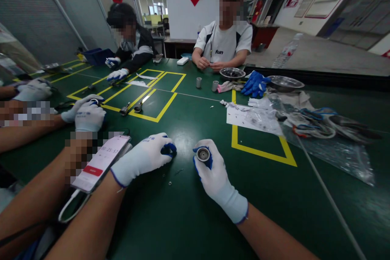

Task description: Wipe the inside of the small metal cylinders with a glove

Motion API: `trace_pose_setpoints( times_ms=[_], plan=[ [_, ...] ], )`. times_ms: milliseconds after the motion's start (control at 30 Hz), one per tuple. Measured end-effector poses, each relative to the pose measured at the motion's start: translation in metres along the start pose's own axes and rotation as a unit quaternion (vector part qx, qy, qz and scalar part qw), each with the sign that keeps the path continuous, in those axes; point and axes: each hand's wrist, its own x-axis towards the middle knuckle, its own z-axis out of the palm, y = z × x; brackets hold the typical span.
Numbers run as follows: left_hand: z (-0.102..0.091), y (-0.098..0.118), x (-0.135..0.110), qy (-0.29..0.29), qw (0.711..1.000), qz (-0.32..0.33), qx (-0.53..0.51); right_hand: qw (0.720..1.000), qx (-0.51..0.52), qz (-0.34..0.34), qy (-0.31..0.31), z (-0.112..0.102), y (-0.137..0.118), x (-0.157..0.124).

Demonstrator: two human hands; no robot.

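Observation:
My right hand (213, 172), in a white glove with blue-coated fingers, is wrapped round a small metal cylinder (203, 154). Its round open end faces me and shows a recessed inside. To the left, my left hand (152, 154) wears a matching glove and rests low over the green table (189, 219). Its fingers and thumb curl together in a pinch; anything between them is too small or hidden to make out. A small ring-like part (170, 183) and thin scraps (179, 171) lie on the tabletop between my hands.
A phone (102, 162) with a white cable is beside my left forearm. A co-worker's gloved hands (89, 115) work close on the left; two people sit across. Metal parts (138, 107), cups (198, 82), a paper sheet (252, 120), blue gloves (255, 84) and plastic bags (338, 156) lie beyond.

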Motion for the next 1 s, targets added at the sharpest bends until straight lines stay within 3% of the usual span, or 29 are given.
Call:
trace_pose_setpoints(
  times_ms=[567, 733, 800, 900, 1000],
  plan=[
    [0.018, -0.001, 0.009, 0.009, 0.998, 0.054, 0.010, 1.000, -0.010, -0.004, -0.029, -0.002, -0.007, 0.001],
    [0.017, 0.005, 0.012, 0.052, 0.999, 0.010, -0.009, 1.000, -0.009, 0.000, -0.023, -0.001, -0.006, 0.002],
    [0.014, 0.006, 0.011, 0.084, 0.996, 0.015, -0.040, 1.000, -0.010, 0.007, -0.011, 0.000, -0.004, 0.002],
    [0.011, 0.009, 0.006, 0.137, 0.979, 0.076, -0.128, 1.000, -0.009, 0.014, -0.010, 0.000, -0.002, 0.004],
    [0.009, 0.015, 0.002, 0.147, 0.959, 0.104, -0.217, 1.000, -0.007, 0.014, -0.009, 0.001, -0.002, 0.004]
  ],
)
